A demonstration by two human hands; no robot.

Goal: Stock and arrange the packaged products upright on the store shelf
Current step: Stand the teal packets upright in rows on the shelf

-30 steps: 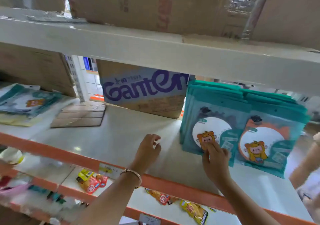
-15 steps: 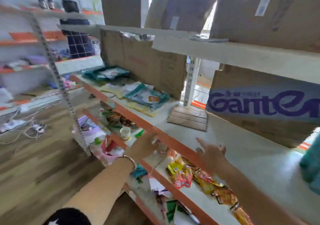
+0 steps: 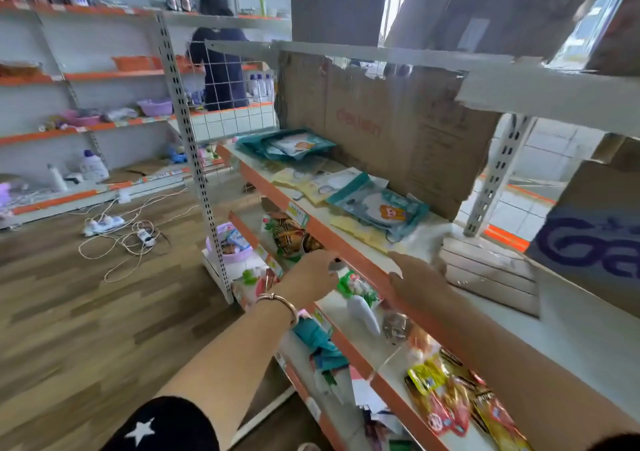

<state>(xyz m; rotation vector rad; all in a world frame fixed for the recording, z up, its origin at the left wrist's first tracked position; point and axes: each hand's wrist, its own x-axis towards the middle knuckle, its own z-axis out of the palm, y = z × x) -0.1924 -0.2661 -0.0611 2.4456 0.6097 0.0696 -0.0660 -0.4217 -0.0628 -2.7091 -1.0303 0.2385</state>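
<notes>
Evidently the left hand (image 3: 313, 274) and right hand (image 3: 417, 279), fingers apart and empty, are hovering by flat teal plastic packets (image 3: 381, 208) lying on the orange-edged shelf (image 3: 325, 236): probably light, floppy, slick, best pinched along a sealed edge.

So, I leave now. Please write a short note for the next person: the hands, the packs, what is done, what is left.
Left hand: empty, at the front edge of the shelf. Right hand: open, empty, over that edge.
Teal packs lie flat on it; a second pile lies flat at the far end.
Done: nothing upright in view. Left: stand these up.
</notes>
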